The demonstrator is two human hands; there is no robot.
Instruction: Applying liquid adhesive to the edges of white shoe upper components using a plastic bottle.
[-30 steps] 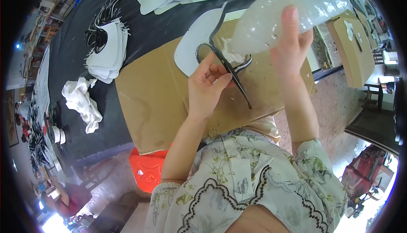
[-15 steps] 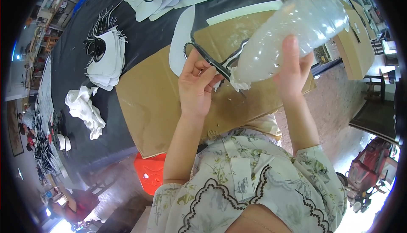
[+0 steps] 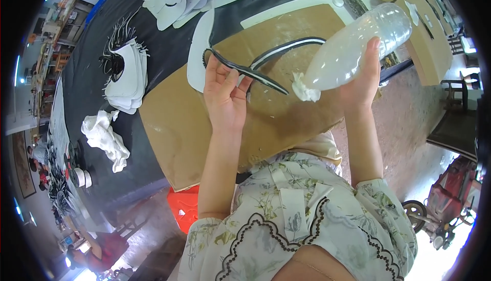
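Note:
My left hand (image 3: 225, 94) pinches a narrow black strip (image 3: 267, 80) near its middle, the free end pointing right over the cardboard. A pale line runs along the strip. Its other length, with a white stripe, curves away toward the bottle. My right hand (image 3: 362, 81) is wrapped round a translucent plastic bottle (image 3: 353, 46) with whitish contents, tilted with its neck down to the left. White crusted material (image 3: 306, 87) covers the bottle's mouth, close to the strip's end but apart from it. Beside my left hand lies a curved white flat piece (image 3: 199, 58).
Brown cardboard (image 3: 176, 127) lies on the black-covered table (image 3: 138, 168). To the left are stacked white pieces with black fringe (image 3: 124, 79) and a crumpled white cloth (image 3: 105, 138). More white pieces (image 3: 179, 0) are heaped at the far side. A red stool (image 3: 183, 207) stands below the table edge.
The bottle's mouth has come away from the strip and moved lower right, the bottle now more level. My left hand has shifted slightly left with the strip, whose end now shows.

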